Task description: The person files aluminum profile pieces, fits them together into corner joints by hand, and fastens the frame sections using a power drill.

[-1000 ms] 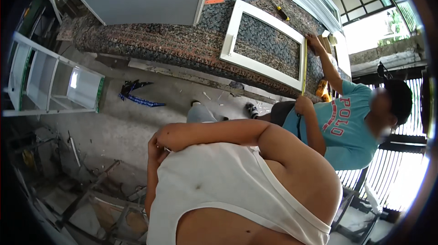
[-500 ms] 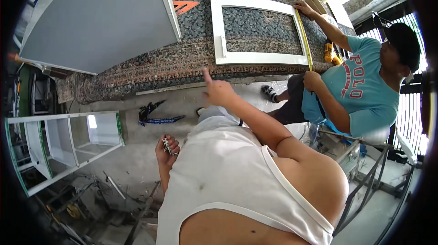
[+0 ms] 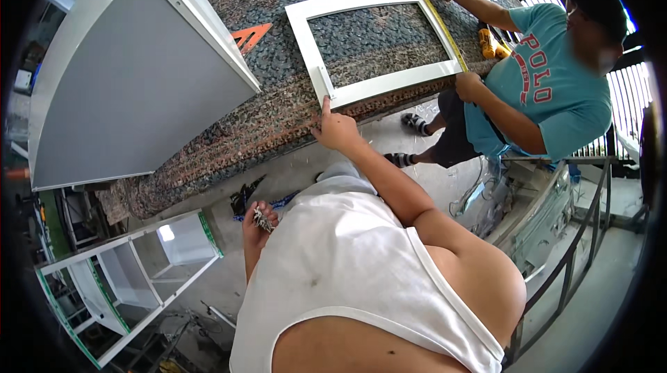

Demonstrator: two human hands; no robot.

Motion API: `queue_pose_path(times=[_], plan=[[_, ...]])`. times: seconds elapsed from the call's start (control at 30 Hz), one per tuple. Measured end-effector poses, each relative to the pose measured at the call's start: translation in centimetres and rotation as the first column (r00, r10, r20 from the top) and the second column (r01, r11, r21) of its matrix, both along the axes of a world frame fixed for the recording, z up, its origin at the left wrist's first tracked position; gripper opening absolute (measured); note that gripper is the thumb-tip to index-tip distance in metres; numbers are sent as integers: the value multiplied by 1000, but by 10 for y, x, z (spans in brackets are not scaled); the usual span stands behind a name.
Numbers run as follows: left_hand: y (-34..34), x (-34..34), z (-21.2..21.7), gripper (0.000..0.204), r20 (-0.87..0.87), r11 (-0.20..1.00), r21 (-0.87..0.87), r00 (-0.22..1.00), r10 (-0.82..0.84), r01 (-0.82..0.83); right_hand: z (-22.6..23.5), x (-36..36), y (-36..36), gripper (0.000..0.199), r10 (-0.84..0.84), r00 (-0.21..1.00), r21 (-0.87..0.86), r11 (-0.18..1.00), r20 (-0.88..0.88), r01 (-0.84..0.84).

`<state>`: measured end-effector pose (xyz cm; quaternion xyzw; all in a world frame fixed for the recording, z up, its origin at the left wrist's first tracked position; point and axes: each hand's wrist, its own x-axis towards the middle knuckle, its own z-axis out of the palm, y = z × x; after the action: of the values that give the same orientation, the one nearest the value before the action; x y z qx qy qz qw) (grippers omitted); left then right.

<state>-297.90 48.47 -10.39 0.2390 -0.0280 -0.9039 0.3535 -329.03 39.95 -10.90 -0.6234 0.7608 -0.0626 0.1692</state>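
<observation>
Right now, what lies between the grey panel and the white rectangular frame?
In the head view, an orange triangular set square lies there on the patterned tabletop.

On my feed: white sleeveless top [image 3: 326,255], creased. I note a stitched band at the scooped neckline [image 3: 333,311], near side, and right armhole [image 3: 449,291]. Small dark smudge [image 3: 315,281], left of middle. Pale grey legwear [image 3: 345,175] beyond far hem.
</observation>
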Motion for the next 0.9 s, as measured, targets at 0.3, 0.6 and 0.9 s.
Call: queue_pose_path(times=[0.3,0.6,0.9], plan=[[-8,39,-1,21,-57,993,118,998,-2,9,3,6,7,78,-113,993,21,993,-16,113],[-13,61,-9,21,-171,985,85,976,-135,151,0,7,1,78,-176,984,34,984,-36,177],[-20,68,-17,22,-193,978,75,965,-177,194,-14,14,3,78,-198,930,-72,970,311,231]])
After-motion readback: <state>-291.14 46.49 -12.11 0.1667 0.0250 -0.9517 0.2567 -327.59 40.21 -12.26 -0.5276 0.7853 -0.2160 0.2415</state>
